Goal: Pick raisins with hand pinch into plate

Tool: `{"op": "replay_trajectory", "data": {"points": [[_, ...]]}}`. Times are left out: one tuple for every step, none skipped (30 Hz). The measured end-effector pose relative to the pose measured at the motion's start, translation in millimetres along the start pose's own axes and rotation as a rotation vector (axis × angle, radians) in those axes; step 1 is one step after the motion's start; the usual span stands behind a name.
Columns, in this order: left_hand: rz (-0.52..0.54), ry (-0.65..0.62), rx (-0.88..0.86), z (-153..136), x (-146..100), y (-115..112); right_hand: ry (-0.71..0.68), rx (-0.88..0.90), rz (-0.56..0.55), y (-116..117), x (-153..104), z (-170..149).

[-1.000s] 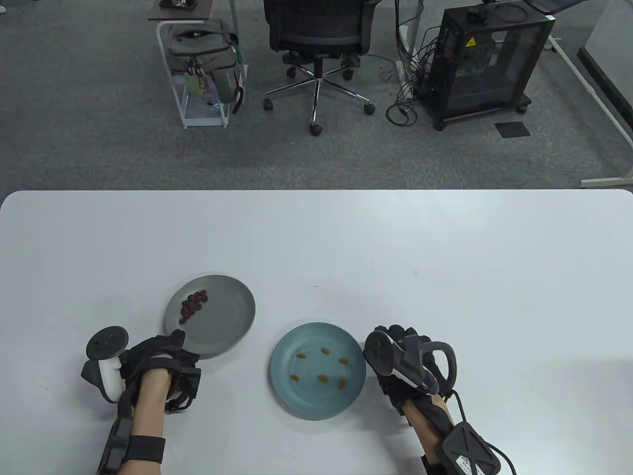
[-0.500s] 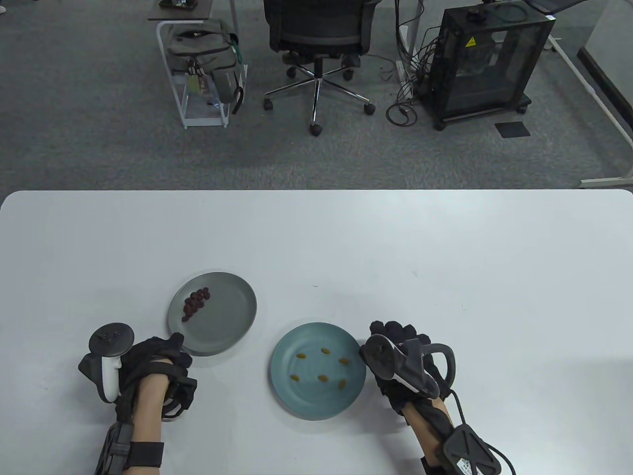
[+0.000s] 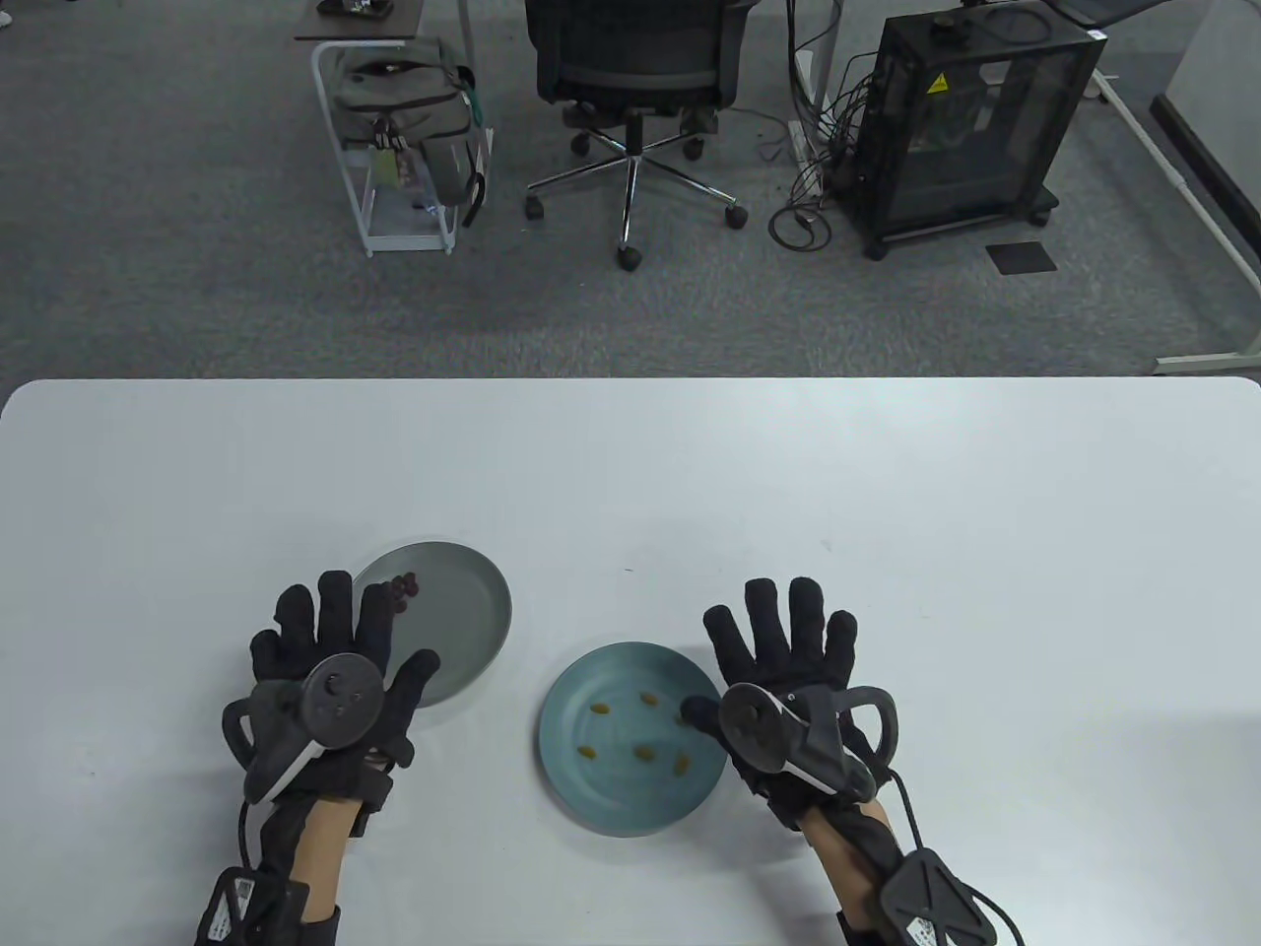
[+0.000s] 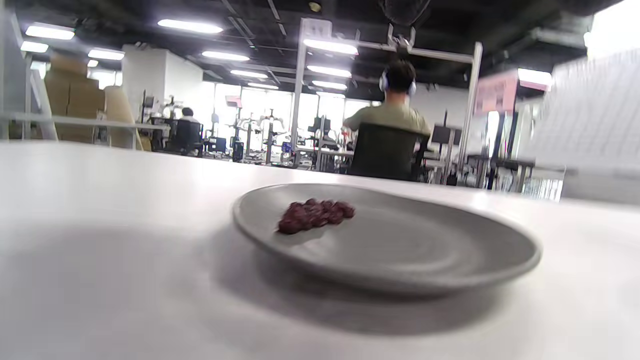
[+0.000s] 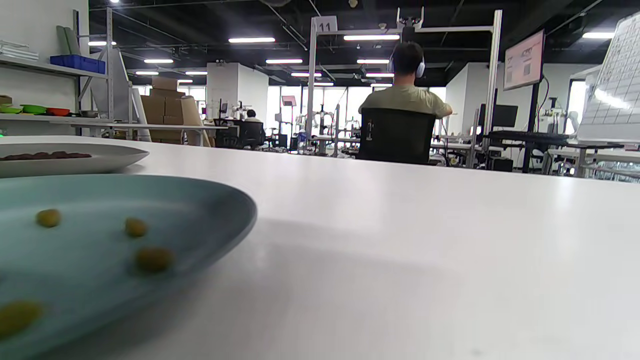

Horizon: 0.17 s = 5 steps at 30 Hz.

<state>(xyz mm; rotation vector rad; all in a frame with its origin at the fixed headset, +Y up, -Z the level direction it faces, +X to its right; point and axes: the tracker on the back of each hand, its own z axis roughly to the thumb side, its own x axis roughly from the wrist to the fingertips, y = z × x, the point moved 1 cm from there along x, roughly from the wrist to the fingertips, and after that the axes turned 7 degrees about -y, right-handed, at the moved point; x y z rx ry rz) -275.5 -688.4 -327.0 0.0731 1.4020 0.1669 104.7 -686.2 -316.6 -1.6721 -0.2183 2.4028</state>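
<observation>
A grey plate [image 3: 463, 616] holds a clump of dark red raisins [image 3: 405, 587]; they also show in the left wrist view [image 4: 315, 215] on the plate [image 4: 425, 260]. A blue plate [image 3: 611, 788] holds several yellow-green raisins [image 3: 645, 754], seen too in the right wrist view [image 5: 136, 227]. My left hand [image 3: 335, 655] is spread flat, fingers over the grey plate's left edge, holding nothing. My right hand [image 3: 778, 655] is spread flat at the blue plate's right rim, thumb over the rim, holding nothing.
The white table [image 3: 887, 493] reaches far past both plates. An office chair [image 3: 630, 89], a wire cart with a bag [image 3: 404, 128] and a black cabinet [image 3: 965, 118] stand on the floor beyond the table's far edge.
Both hands have turned palm-down and spread their fingers forward. The left hand let go of the grey plate's near rim; the plate sits slightly farther up and right than a second ago.
</observation>
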Motion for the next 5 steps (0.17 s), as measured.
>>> {"op": "replay_trajectory", "data": {"points": [[-0.023, 0.002, 0.003, 1.5, 0.5, -2.2, 0.01, 0.02, 0.002, 1.5, -0.1, -1.2], [-0.037, -0.002, -0.007, 2.1, 0.9, -3.9, 0.014, 0.034, 0.008, 3.2, 0.4, -2.4], [-0.055, 0.004, -0.017, 2.1, 1.0, -6.6, 0.03, 0.038, 0.027, 6.2, 0.5, -4.5], [-0.061, 0.011, -0.018, 2.1, 0.7, -7.5, 0.037, 0.036, 0.03, 7.7, 0.5, -5.8], [-0.064, 0.006, -0.01, 1.9, 0.8, -8.3, 0.043, 0.032, 0.045, 10.3, 1.2, -7.7]]}}
